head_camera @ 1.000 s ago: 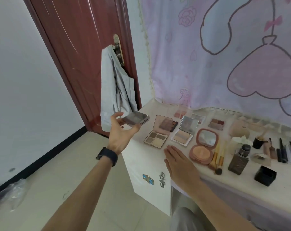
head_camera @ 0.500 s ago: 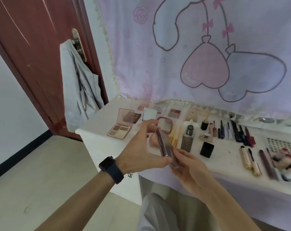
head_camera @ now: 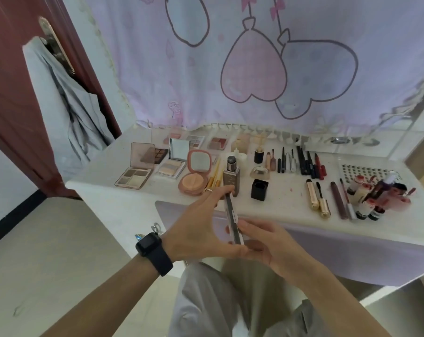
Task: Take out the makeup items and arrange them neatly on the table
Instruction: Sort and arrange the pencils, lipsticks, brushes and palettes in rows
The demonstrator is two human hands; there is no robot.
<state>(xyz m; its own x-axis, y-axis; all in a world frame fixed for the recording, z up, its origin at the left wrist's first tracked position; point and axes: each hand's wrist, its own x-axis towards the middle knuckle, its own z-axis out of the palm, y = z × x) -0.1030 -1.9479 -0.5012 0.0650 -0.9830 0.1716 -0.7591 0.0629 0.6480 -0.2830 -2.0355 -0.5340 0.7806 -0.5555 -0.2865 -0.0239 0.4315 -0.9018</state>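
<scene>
Grey-brown in colour, the thin flat makeup compact (head_camera: 232, 216) is closed and seen edge-on, with a pale strip running along its near edge. It is off the white table (head_camera: 279, 210), in the air just before the table's front edge, and two hands hold it. The left hand (head_camera: 201, 229) has its fingers stretched along the far end and its thumb under the near end, pinching the compact lengthwise. It wears one ring, and one black smartwatch (head_camera: 155, 251) sits on that wrist. The right hand (head_camera: 269, 244) curls its fingers round the compact's near end from the other side.

Just past the left fingertips stands one square brown foundation bottle with a grey cap (head_camera: 231, 176), and beside it lie two gold-handled brushes (head_camera: 214, 178). Further out to the left of that hand, three compacts stand open:
- a pink-lidded four-pan eyeshadow palette (head_camera: 138, 171)
- a pale highlighter palette with a mirror lid (head_camera: 174, 159)
- a rounded pink blush compact (head_camera: 196, 173)

Flat palettes lie behind these, too blurred to count. Beyond the right hand sit one black cube-shaped cap (head_camera: 259, 189) and two gold tubes (head_camera: 318, 199). Further back is a row of dark pencils (head_camera: 303, 161), and well to the right a cluster of small red-capped bottles (head_camera: 376, 198). Neither group can be counted reliably.
</scene>
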